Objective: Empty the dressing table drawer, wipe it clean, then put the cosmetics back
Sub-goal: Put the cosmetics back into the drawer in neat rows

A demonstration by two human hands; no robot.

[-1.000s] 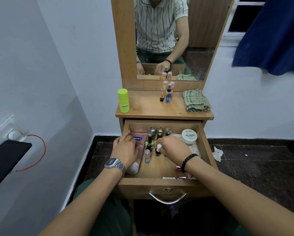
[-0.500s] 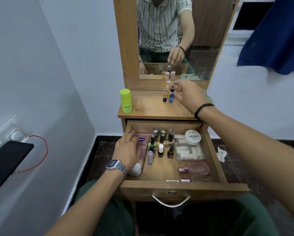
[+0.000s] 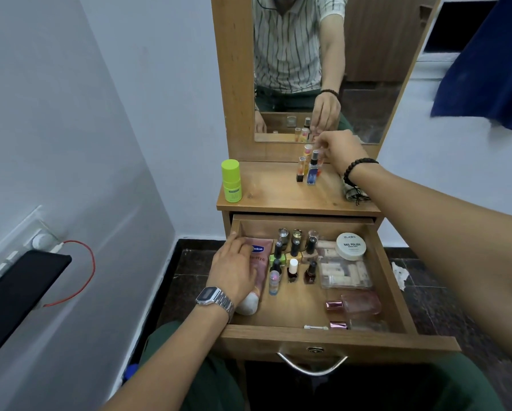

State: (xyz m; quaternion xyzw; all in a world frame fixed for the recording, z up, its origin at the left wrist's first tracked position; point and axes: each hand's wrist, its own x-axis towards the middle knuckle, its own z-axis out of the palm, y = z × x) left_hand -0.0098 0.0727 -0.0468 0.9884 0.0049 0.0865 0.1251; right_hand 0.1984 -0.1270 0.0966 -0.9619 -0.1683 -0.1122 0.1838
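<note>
The wooden drawer (image 3: 337, 339) is pulled out under the dressing table top (image 3: 278, 197). Inside it lie a pink tube (image 3: 260, 256), several nail polish bottles (image 3: 293, 253), a white round jar (image 3: 351, 246), a clear box (image 3: 345, 272) and two pink perfume bottles (image 3: 358, 302). My left hand (image 3: 234, 268) lies over the pink tube at the drawer's left side. My right hand (image 3: 340, 149) is up on the table top, fingertips pinched on the rear bottle of a cluster of small bottles (image 3: 308, 170).
A lime-green bottle (image 3: 231, 180) stands at the top's left edge. A folded cloth (image 3: 351, 192) is mostly hidden behind my right wrist. The mirror (image 3: 322, 69) rises behind the top. A black phone (image 3: 17, 292) with a red cable (image 3: 85, 271) hangs on the left wall.
My right hand left the nail polish bottles in the drawer, rose to the table top and closed on the small bottles there. My left hand stayed on the pink tube.
</note>
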